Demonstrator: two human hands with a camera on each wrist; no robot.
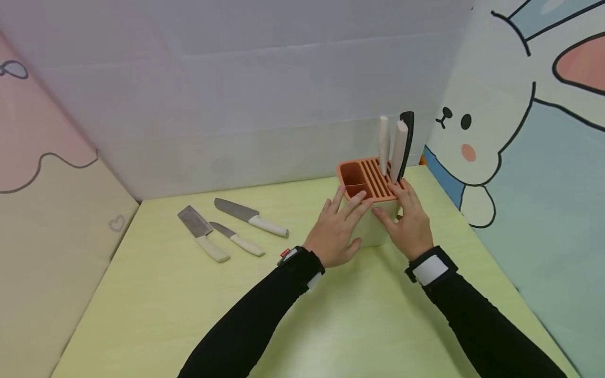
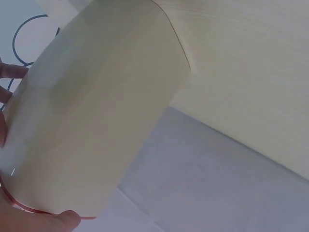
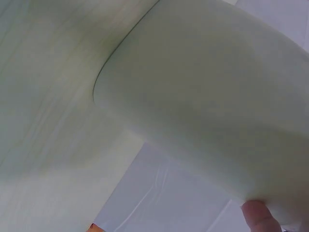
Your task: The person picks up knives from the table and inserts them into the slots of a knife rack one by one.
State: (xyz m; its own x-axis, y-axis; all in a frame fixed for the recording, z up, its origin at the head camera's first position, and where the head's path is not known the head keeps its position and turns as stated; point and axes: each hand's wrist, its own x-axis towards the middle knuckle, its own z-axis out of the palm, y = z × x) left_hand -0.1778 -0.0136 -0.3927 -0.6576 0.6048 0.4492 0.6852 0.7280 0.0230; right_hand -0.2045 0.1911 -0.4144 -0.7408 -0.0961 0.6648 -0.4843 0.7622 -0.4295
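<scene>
A cream knife block point(image 1: 371, 231) with an orange slotted top stands at the back right of the table. Two white handles point(image 1: 399, 149) and a black handle point(image 1: 407, 139) rise from its slots. My left hand point(image 1: 336, 233) lies at its front left, extended fingers spread against the rim and side, thumb in front. At the front right corner, my right hand point(image 1: 410, 223) holds the block, thumb on the front and fingers by the rim. The right wrist view shows a fingertip point(image 3: 259, 215) touching the cream wall.
Left of the block lie a cleaver point(image 1: 196, 228), a small knife point(image 1: 238, 241) and a larger knife point(image 1: 252, 216), all with pale handles. The yellow-green table point(image 1: 189, 315) meets a pale curtain point(image 1: 227, 131) behind and a cartoon-printed panel point(image 1: 529, 199) at right.
</scene>
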